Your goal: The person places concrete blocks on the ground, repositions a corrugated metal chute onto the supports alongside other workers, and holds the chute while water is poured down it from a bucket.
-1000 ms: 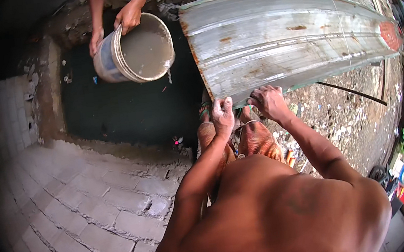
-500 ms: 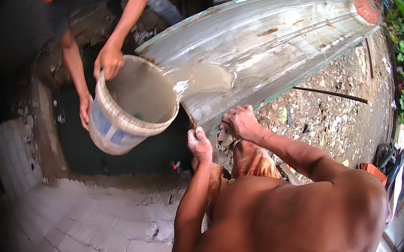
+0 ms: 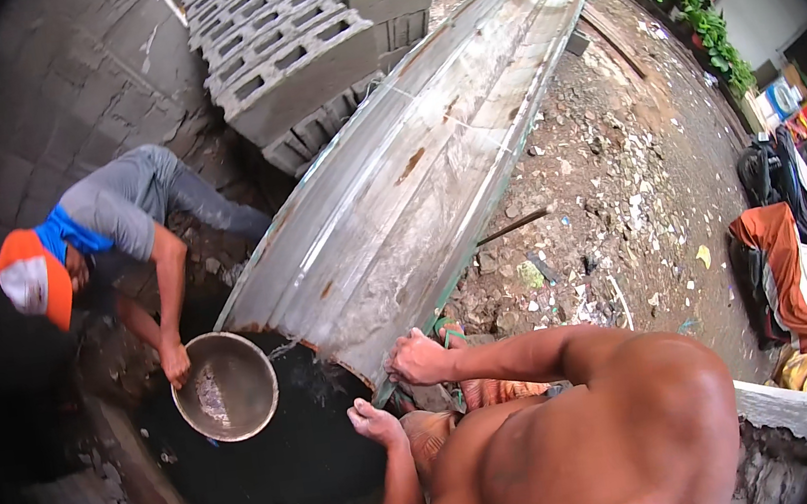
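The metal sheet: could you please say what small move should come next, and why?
I would perhaps steady the near corner of the metal sheet with the left hand: it is at that corner, contact unclear, while the right hand curls at the side edge and dark water lies by the near end.

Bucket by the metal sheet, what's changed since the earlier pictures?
The bucket, pouring onto the metal sheet just before, has been drawn back off it, over the dark water. A co-worker's hand still holds it; the wearer's right hand stays at the sheet's edge.
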The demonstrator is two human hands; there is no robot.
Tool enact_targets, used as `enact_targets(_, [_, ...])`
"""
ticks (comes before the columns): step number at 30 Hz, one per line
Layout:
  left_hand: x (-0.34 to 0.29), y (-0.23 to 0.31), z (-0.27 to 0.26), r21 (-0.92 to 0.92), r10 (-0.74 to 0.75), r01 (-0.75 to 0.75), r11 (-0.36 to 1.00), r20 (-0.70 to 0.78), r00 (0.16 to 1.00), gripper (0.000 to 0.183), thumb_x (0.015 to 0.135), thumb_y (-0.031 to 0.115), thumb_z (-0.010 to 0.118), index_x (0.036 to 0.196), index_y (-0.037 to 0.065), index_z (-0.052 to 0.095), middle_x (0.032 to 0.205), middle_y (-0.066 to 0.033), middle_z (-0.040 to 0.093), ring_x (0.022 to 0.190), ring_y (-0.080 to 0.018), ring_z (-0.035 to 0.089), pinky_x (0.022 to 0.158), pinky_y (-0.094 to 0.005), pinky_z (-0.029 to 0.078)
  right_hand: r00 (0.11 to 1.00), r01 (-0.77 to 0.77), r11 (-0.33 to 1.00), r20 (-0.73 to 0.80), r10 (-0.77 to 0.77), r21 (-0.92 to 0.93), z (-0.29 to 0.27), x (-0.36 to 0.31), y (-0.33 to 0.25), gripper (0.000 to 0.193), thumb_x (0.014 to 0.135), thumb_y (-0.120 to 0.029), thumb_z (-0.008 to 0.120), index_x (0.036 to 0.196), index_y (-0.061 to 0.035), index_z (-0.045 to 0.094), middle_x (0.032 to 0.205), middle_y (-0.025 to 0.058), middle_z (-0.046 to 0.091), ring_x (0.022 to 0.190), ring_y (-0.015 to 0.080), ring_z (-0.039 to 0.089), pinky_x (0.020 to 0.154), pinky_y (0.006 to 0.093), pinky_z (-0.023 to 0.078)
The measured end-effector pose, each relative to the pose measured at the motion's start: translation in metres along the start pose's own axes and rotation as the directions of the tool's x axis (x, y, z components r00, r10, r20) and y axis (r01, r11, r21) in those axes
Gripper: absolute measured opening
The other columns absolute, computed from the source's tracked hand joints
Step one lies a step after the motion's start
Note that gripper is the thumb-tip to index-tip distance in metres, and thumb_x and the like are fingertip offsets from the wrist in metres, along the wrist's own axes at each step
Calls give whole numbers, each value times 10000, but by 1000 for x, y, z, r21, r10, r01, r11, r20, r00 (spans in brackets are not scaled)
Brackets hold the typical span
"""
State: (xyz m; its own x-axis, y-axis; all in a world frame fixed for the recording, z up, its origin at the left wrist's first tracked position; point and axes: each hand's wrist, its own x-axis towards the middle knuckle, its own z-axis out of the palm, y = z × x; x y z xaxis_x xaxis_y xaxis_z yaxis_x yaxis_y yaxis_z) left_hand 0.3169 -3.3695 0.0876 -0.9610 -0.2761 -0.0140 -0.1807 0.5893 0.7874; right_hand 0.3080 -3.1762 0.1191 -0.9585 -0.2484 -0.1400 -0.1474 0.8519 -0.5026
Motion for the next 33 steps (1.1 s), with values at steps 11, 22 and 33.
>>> enact_targets(11, [-2,0,5,50,-49,51,997,-47,998,459,994,341,442,824,-80,513,718,-241,527,672,-392,498,662,-484,402,994,99,994,45,-97,-55,18,1,13,214,857,-288,543,977,-125,614,872,68,601,934,264,612,732,473,450])
enact_targets(22, [-3,-11,-2,-103,17,-12,995,55,998,463,979,368,501,779,-49,476,657,-162,449,623,-276,439,613,-438,384,998,-43,999,41,43,18,1,-5,-5,287,843,-418,631,933,-145,631,904,59,653,956,270,618,775,477,443])
enact_targets(33, [8,-25,-16,-239,154,-60,969,400,903,603,911,550,584,975,-42,492,864,-216,540,814,-340,516,761,-459,428,994,-71,989,-96,58,-133,5,-7,-11,386,828,-498,632,898,-119,630,860,101,650,913,308,611,815,478,421])
